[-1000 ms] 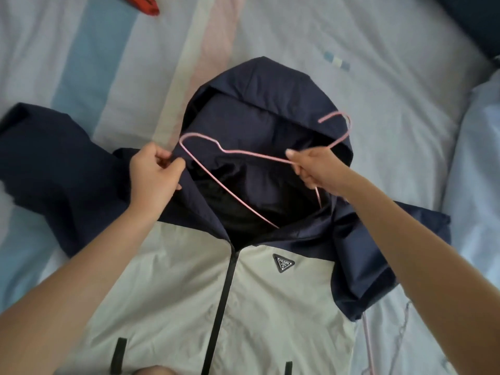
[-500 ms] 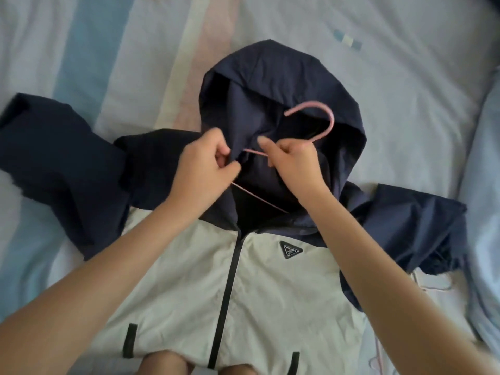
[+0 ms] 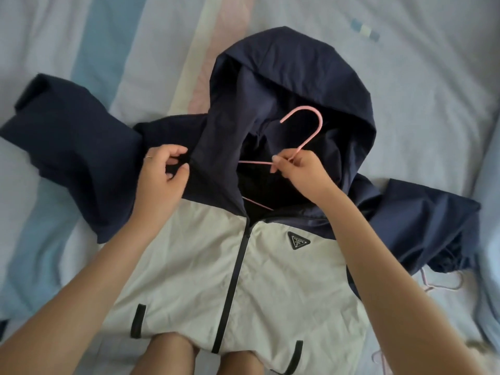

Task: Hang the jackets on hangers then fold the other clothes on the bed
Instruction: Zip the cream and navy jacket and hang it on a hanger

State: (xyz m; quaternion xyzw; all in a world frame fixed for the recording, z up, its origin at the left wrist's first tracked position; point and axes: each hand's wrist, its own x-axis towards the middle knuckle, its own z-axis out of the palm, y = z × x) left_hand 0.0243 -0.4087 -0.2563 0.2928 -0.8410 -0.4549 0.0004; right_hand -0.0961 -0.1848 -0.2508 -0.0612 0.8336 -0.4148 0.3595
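Here's the jacket [image 3: 205,280], navy on top and white below, lying front-up on the striped bed [image 3: 405,90], spread across its middle with the hood [image 3: 292,77] pointing to the far edge and the hem at the near edge. Its zip is closed up to the chest, the collar gaping open. The pink hanger [image 3: 305,136] sits inside that opening: the hook curls up over the hood lining, one wire arm runs left under the left shoulder fabric, and a lower stretch of wire shows just above the zip top. Right hand [image 3: 300,171] is pinching the hanger at the base of the hook, fingers pressed together on the wire. Left hand [image 3: 162,171] rests on the navy left shoulder, thumb and fingers curled in close over the cloth, a ring on one finger. Left sleeve lies crumpled toward the bed's left edge, right sleeve bunched toward the right edge, with more pale hanger wire [image 3: 443,285] poking out just beyond it
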